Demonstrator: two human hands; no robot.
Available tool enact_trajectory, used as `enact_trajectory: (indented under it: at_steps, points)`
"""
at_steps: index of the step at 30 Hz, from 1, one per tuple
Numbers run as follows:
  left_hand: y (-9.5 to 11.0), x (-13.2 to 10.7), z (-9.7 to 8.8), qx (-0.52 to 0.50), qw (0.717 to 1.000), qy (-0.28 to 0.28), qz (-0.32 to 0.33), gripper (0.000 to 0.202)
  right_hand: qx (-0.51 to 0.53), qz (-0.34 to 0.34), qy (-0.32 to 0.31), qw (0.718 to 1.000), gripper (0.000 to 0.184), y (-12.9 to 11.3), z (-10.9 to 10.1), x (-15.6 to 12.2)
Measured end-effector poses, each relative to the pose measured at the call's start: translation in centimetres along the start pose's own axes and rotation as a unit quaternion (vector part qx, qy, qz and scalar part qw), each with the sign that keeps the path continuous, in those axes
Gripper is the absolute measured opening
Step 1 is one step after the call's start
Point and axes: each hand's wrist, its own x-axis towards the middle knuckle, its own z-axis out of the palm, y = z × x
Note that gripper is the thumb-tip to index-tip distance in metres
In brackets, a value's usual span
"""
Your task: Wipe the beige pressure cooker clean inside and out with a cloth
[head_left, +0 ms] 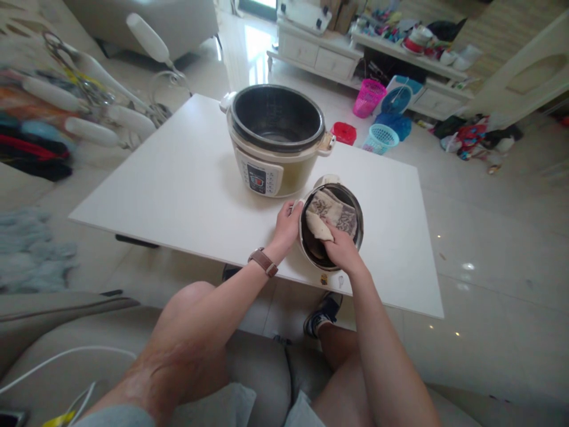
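A cream electric cooker (275, 142) with a dark inner pot stands open on the white table (178, 190). Its lid (351, 204) lies upside down on the table in front of it, near the front edge. My left hand (288, 225) grips the lid's left rim, fingers curled round it. My right hand (340, 248) is closed on a patterned beige cloth (331, 210) and presses it into the lid's inside. A brown watch is on my left wrist.
My bare knees and a grey sofa are below the table's front edge. A drying rack with clothes stands at the left. Pink, red and blue plastic baskets (368, 98) sit on the shiny floor behind the table, before white cabinets.
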Motion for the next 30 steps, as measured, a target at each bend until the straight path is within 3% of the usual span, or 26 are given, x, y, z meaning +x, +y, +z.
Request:
enact_trajectory:
  at_steps: [5,8,11,14,16,19,21,22,24,27,30]
  points:
    - [-0.5,0.4,-0.1,-0.041,0.998,0.030,-0.029,0.028,0.090,0.020,-0.104,0.990,0.033,-0.8,-0.8,-0.8]
    - [-0.5,0.4,-0.1,-0.057,0.997,0.034,-0.042,0.029,0.189,0.046,-0.089,0.977,0.032,0.1,-1.2,-0.7]
    - [-0.3,0.4,-0.1,-0.069,0.995,0.038,-0.055,0.027,0.323,0.099,0.037,0.941,0.034,1.5,-1.6,-0.1]
    - [0.0,0.3,-0.1,-0.092,0.992,0.050,-0.074,0.025,0.480,0.139,0.210,0.840,0.032,2.1,-2.3,0.6]
    - [0.0,0.3,-0.2,-0.109,0.989,0.057,-0.086,0.027,0.550,0.104,0.318,0.765,0.031,1.7,-2.9,0.9]
    - [0.0,0.3,-0.4,-0.119,0.986,0.062,-0.098,0.032,0.539,0.017,0.498,0.679,0.030,0.8,-3.5,1.1]
    - [-0.1,0.4,-0.4,-0.121,0.985,0.066,-0.100,0.034,0.465,-0.014,0.591,0.658,0.029,0.5,-3.6,1.0]
    - [-0.1,0.4,-0.4,-0.120,0.985,0.068,-0.100,0.034,0.418,-0.020,0.611,0.672,0.028,0.5,-3.6,0.9]
    - [-0.1,0.4,-0.4,-0.118,0.985,0.074,-0.100,0.032,0.318,-0.023,0.590,0.742,0.028,0.8,-3.4,0.7]
    - [0.1,0.3,-0.3,-0.106,0.987,0.070,-0.099,0.027,0.203,-0.017,0.454,0.868,0.033,1.6,-2.5,0.6]
    - [0.3,0.1,-0.2,-0.079,0.992,0.057,-0.080,0.024,0.154,0.002,0.325,0.933,0.039,2.3,-1.2,1.2]
